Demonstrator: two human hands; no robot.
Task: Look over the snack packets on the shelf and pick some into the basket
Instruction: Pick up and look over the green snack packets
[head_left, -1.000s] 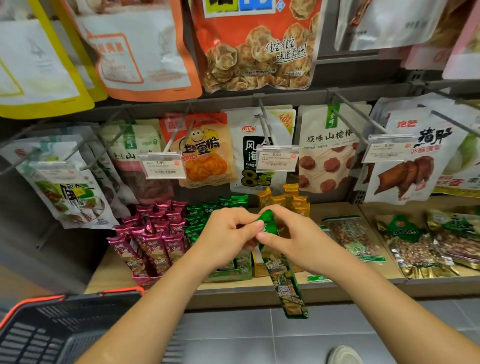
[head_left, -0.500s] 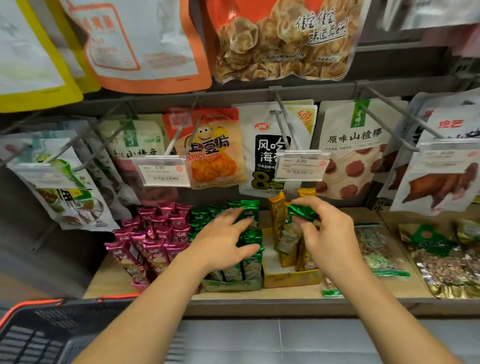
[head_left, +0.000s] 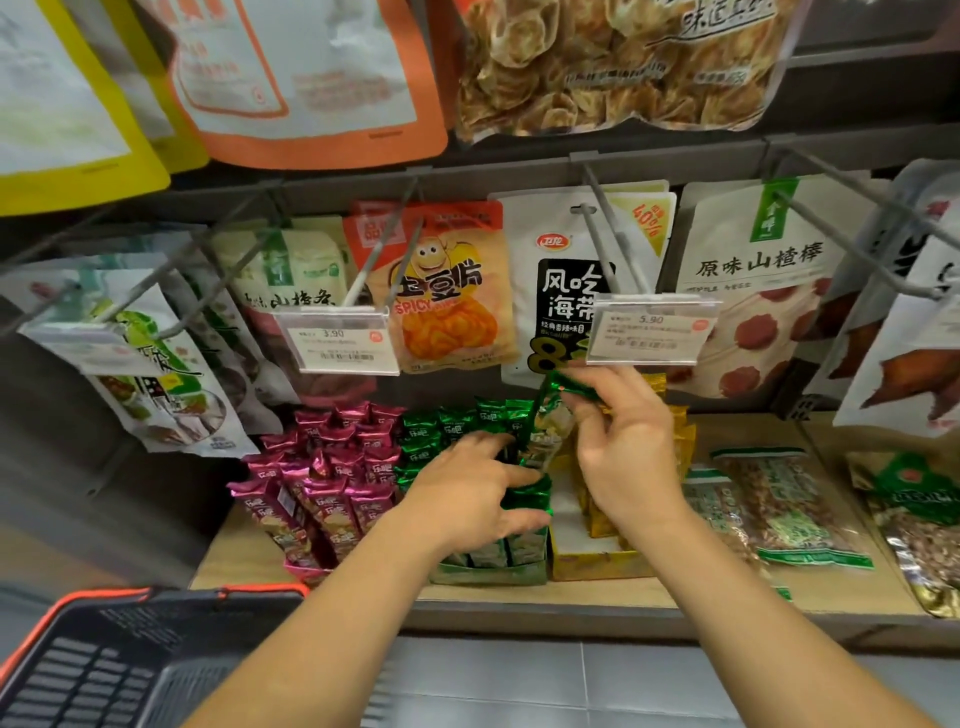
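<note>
At the snack shelf (head_left: 675, 592), my right hand (head_left: 623, 457) pinches one green packet (head_left: 545, 426) by its crimped top. It dangles just above the green carton (head_left: 488, 571) of upright green packets, where my left hand (head_left: 467, 493) lies spread across the tops; whether it is gripping or only steadying, I cannot tell. I judge this the looking-over step: next the packet must swing down and left to the basket (head_left: 130, 597), whose visible part shows only bare mesh, while the yellow carton (head_left: 587, 566) alongside stands part-filled.
</note>
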